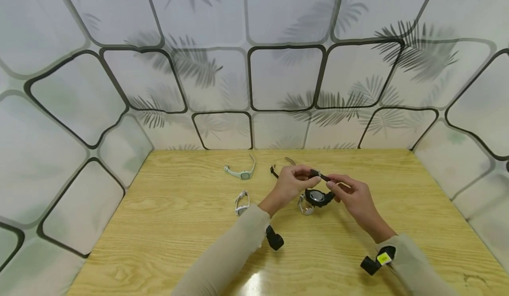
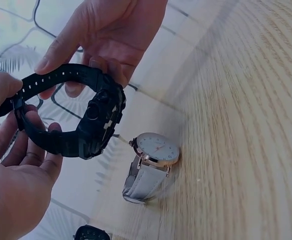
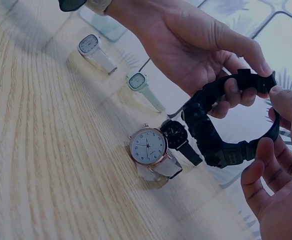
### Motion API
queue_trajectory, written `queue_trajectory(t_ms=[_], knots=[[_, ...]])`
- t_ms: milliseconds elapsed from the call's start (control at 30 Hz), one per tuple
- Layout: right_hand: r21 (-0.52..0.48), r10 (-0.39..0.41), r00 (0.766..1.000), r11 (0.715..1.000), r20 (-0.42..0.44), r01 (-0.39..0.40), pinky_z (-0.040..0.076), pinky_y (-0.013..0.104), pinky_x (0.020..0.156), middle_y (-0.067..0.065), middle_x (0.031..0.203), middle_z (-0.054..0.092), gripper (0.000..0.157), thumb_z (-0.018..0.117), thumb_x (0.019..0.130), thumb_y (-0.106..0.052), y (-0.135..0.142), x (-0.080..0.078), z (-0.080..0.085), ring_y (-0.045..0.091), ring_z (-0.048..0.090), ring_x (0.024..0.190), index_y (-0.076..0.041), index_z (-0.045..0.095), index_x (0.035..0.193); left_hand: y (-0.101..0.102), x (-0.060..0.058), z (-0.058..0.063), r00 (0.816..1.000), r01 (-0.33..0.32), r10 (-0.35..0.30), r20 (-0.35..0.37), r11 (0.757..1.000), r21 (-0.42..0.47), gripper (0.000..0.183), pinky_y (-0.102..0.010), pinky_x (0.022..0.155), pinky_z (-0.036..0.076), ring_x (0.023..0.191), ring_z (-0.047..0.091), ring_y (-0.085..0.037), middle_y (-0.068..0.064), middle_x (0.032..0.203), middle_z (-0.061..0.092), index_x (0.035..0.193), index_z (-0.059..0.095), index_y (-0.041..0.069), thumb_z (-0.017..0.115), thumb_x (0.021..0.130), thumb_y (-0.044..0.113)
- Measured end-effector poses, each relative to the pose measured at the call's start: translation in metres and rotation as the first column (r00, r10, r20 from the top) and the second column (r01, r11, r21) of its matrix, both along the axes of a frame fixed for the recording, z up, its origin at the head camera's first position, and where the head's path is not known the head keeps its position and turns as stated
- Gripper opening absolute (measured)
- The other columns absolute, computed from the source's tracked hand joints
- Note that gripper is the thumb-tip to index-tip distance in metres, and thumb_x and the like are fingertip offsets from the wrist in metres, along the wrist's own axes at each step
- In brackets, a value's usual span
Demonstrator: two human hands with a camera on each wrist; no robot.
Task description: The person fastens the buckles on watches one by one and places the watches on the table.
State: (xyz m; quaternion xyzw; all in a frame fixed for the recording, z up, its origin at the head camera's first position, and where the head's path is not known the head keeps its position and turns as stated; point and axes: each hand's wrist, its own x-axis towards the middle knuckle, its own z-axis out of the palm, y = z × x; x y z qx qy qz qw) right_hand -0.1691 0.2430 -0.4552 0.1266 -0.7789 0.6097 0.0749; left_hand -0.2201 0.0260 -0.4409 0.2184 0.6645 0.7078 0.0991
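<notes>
Both hands hold a chunky black sports watch [image 1: 317, 196] above the table, its strap bent into a loop with the two ends meeting. The left hand [image 1: 292, 182] pinches the strap near its buckle [image 2: 19, 112]. From the other side, the right hand [image 1: 354, 194] pinches the holed strap end, thumb and fingers around it. In the left wrist view the tip of the holed strap lies at the buckle; whether it is threaded through I cannot tell. Just under the black watch, a white-strapped watch with a rose-gold case [image 3: 148, 146] stands on the table.
Behind the left hand lies a black-strapped watch with a round dark dial [image 3: 175, 134]. A mint-green watch [image 1: 245, 175] is farther back on the left, and a white square-faced watch [image 1: 241, 207] nearer. The wooden table [image 1: 179, 243] meets patterned curtain-like walls [image 1: 286, 79] at its back and sides.
</notes>
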Motion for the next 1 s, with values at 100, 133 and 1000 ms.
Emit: queue_trajectory(t_ms=[100,133,1000], knots=[[-0.004,-0.004,1.0,1.0,-0.001,0.004,0.051,0.036,0.058,0.02,0.104,0.065,0.03,0.065,0.104,-0.016,-0.0011,0.0005,0.0003,0.029,0.059,0.069,0.001,0.068,0.129,0.0003,-0.0008,-0.0013,1.0,0.012,-0.012,-0.022,1.0,-0.023,0.016,-0.03,0.079,0.06,0.085,0.07,-0.012,-0.003,0.099,0.075,0.107,0.078,0.004,0.078,0.093,0.014],[-0.008,-0.006,1.0,1.0,-0.001,0.006,0.051,0.036,0.058,0.019,0.103,0.065,0.03,0.065,0.103,-0.015,-0.0013,0.0005,0.0006,0.028,0.059,0.068,0.001,0.068,0.129,0.0001,-0.0009,-0.0011,0.999,0.015,-0.016,-0.03,0.999,-0.03,0.016,-0.03,0.078,0.059,0.085,0.07,-0.012,-0.002,0.098,0.075,0.107,0.078,0.006,0.078,0.094,0.015],[-0.062,0.052,0.995,0.997,0.088,-0.047,0.054,0.037,0.066,0.016,0.105,0.063,0.037,0.063,0.105,-0.018,0.003,0.0043,-0.0019,0.018,0.057,0.073,0.003,0.061,0.135,0.0005,0.0003,0.0015,0.998,0.004,-0.01,0.056,0.994,0.111,0.021,-0.032,0.082,0.06,0.086,0.07,-0.012,0.001,0.099,0.073,0.112,0.073,-0.003,0.075,0.096,0.011]])
